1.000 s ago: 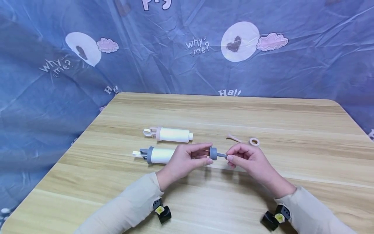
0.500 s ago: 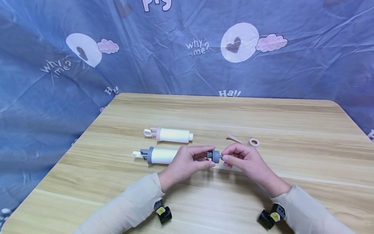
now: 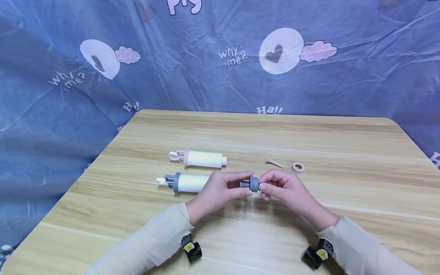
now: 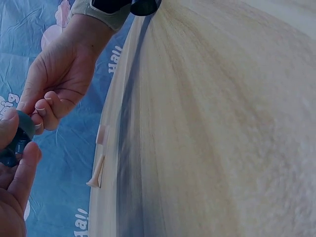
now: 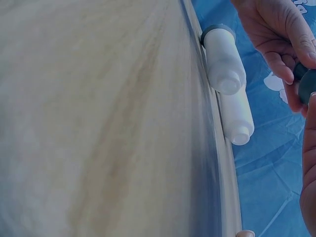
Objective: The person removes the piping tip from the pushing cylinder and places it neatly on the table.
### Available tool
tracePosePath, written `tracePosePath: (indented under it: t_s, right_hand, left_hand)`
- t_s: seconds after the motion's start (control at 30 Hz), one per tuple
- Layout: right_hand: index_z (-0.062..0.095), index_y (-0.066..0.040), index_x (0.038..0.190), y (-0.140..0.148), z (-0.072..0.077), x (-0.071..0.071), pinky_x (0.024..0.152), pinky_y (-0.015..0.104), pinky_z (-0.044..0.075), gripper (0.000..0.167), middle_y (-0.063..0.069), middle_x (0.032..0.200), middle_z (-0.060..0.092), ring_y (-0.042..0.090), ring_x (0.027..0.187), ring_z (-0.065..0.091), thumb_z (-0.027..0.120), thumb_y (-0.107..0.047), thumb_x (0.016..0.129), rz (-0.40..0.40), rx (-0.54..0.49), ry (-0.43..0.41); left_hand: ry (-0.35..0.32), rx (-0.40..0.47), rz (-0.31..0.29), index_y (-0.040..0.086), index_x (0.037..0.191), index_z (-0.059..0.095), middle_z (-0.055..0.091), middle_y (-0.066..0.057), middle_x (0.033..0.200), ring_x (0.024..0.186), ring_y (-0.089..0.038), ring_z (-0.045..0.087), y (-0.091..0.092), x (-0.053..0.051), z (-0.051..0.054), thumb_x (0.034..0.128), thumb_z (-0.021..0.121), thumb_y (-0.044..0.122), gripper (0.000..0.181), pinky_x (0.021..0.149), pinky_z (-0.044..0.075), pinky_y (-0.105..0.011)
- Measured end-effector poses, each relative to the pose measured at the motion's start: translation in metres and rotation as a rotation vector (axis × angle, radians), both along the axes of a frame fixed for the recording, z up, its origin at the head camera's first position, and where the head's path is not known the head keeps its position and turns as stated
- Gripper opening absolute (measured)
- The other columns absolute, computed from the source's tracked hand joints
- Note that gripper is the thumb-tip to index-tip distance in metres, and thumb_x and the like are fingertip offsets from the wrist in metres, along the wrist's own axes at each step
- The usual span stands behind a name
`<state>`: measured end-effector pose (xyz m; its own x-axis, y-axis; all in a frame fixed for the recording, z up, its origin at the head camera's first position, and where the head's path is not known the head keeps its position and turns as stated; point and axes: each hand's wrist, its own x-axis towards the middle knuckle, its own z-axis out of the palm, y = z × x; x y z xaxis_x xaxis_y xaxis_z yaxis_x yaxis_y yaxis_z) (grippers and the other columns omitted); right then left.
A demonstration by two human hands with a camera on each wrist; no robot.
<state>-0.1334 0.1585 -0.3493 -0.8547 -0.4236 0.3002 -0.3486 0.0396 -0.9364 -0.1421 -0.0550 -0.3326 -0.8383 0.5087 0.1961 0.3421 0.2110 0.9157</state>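
Observation:
In the head view my left hand (image 3: 220, 189) holds a grey ring-shaped cap (image 3: 254, 184) by its rim, between thumb and fingers. A grey rod with a flared end (image 3: 244, 184) passes through the cap, its flared end lying between the left fingers. At the cap's other side my right hand (image 3: 287, 185) has thumb and fingertips together on the rod's thin end, which those fingertips mostly hide. Both hands are raised over the table. Behind the left hand lies a white cylinder with a grey collar (image 3: 190, 183), partly covered by that hand.
A white cylinder with a pink collar (image 3: 205, 159) lies farther back. Right of it are a pink flared rod (image 3: 274, 163) and a pink ring (image 3: 298, 167). The wooden table (image 3: 220, 130) ends at a blue printed cloth (image 3: 206, 76).
My right hand has moved left toward the cap, pushing the grey rod through it. The flared end now stands out farther on the left side. The left hand has barely shifted.

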Motion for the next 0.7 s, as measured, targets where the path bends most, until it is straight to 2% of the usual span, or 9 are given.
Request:
tracePosePath:
  t_s: [0.17, 0.33, 0.47, 0.53, 0.7]
  right_hand:
    - [0.059, 0.006, 0.090, 0.0005, 0.0006, 0.0006, 0.056, 0.024, 0.051, 0.007, -0.004, 0.072, 0.062, 0.008, 0.062, 0.058, 0.059, 0.001, 0.087, -0.023, 0.019, -0.004]
    - [0.061, 0.005, 0.092, 0.0014, 0.0040, 0.0029, 0.056, 0.027, 0.051, 0.010, -0.003, 0.071, 0.063, 0.011, 0.061, 0.059, 0.061, -0.003, 0.087, -0.133, 0.063, -0.022]
    - [0.060, 0.009, 0.098, 0.0010, 0.0067, 0.0037, 0.057, 0.026, 0.050, 0.017, -0.003, 0.076, 0.064, 0.011, 0.064, 0.058, 0.062, -0.003, 0.086, -0.196, 0.063, -0.019]
    - [0.059, 0.010, 0.100, 0.0001, 0.0070, 0.0041, 0.059, 0.024, 0.050, 0.020, -0.004, 0.081, 0.064, 0.009, 0.069, 0.059, 0.064, -0.001, 0.084, -0.193, 0.064, -0.005]
    - [0.056, 0.007, 0.107, -0.0038, 0.0050, 0.0048, 0.065, 0.022, 0.051, 0.030, -0.007, 0.092, 0.064, 0.009, 0.080, 0.061, 0.066, 0.003, 0.079, -0.128, 0.065, 0.030]
  left_hand:
    - [-0.004, 0.019, -0.002, 0.005, 0.120, 0.062, 0.064, -0.012, 0.115, 0.090, -0.012, 0.066, 0.0006, -0.0007, -0.0008, 0.0769, 0.074, 0.009, 0.045, 0.076, 0.053, -0.023]
    - [-0.019, 0.037, 0.000, 0.007, 0.120, 0.062, 0.064, -0.012, 0.115, 0.091, -0.012, 0.066, 0.0014, -0.0010, -0.0008, 0.0768, 0.074, 0.010, 0.045, 0.075, 0.053, -0.022]
    - [-0.034, 0.038, 0.022, 0.008, 0.120, 0.062, 0.065, -0.012, 0.114, 0.088, -0.011, 0.066, 0.0018, -0.0002, 0.0002, 0.0768, 0.074, 0.010, 0.045, 0.073, 0.054, -0.022]
    - [-0.042, 0.045, 0.030, 0.007, 0.120, 0.062, 0.065, -0.013, 0.113, 0.086, -0.012, 0.066, 0.0021, 0.0001, 0.0002, 0.0767, 0.074, 0.009, 0.045, 0.072, 0.054, -0.023]
    - [-0.043, 0.064, 0.030, 0.004, 0.119, 0.062, 0.064, -0.014, 0.114, 0.088, -0.013, 0.067, 0.0034, 0.0008, -0.0017, 0.0769, 0.073, 0.007, 0.044, 0.072, 0.054, -0.022]
